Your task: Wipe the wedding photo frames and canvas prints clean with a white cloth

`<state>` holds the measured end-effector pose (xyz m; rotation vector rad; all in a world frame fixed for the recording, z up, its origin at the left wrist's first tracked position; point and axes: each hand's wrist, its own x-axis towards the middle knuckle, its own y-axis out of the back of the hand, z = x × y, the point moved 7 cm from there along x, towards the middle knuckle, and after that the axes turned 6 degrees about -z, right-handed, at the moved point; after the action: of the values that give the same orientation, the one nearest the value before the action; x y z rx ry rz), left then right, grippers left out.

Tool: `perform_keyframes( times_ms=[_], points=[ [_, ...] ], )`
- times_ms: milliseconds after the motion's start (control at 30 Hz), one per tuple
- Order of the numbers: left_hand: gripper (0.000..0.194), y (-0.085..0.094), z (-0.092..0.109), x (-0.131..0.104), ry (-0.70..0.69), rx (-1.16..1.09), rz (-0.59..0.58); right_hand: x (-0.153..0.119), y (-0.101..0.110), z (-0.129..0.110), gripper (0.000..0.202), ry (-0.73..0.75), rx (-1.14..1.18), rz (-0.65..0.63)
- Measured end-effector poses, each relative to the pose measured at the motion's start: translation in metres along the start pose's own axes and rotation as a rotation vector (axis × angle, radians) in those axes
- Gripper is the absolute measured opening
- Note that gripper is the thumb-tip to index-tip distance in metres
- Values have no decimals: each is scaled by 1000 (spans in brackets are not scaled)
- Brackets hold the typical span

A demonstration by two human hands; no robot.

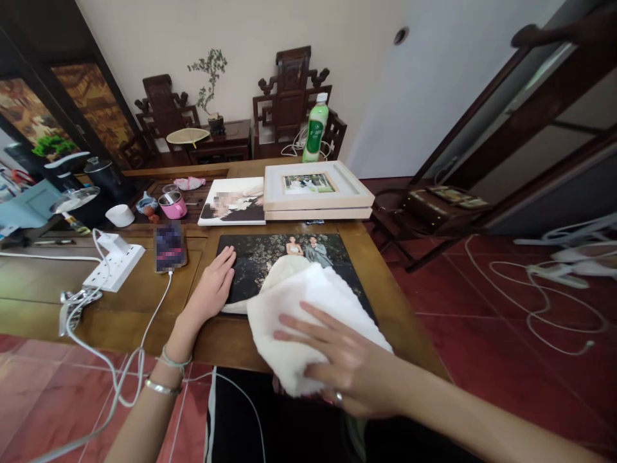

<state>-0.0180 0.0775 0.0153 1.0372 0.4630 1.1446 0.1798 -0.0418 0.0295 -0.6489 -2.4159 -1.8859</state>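
Note:
A dark photo panel (250, 257) showing a couple lies flat near the table's front edge. My left hand (212, 286) rests on the panel's left edge, fingers extended and lying flat. A white fluffy cloth (274, 308) covers much of the panel's middle and lower right and hangs past the front edge. On top of the cloth lies my right hand (337, 360), fingers spread, with a ring on one finger. The cloth hides the part of the panel under it.
Behind the panel are stacked light wood frames (351, 186), a white-edged photo (241, 202) and a green bottle (315, 128). Further left sit a phone (169, 247) on a cable, a power strip (116, 267), a pink cup (173, 206) and a white cup (120, 215).

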Motion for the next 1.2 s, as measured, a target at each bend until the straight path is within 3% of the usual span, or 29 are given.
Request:
perform_keyframes(
  times_ms=[67, 167, 300, 500, 667, 833, 1067, 1200],
  points=[
    [45, 0, -1, 0, -10, -8, 3, 0, -3, -5, 22, 18, 16, -23],
    [45, -1, -2, 0, -24, -17, 2, 9, 3, 8, 26, -62, 33, 3],
    [45, -2, -3, -1, -23, -16, -11, 32, 17, 53, 28, -234, 69, -11],
    [45, -1, -2, -1, -17, -18, -14, 71, 39, 142, 34, -453, 125, 5],
    [45, -1, -3, -1, -22, -27, -13, 90, 54, 172, 36, -479, 156, 51],
    [45, -2, -3, -1, -17, -29, -7, 85, 44, 148, 34, -485, 94, 31],
    [45, -2, -3, -1, -7, -14, -15, 50, 10, 46, 31, -233, 48, -74],
    [45, -2, -2, -1, -7, -17, -10, 28, -2, 3, 24, -50, 30, -66]
  ],
)
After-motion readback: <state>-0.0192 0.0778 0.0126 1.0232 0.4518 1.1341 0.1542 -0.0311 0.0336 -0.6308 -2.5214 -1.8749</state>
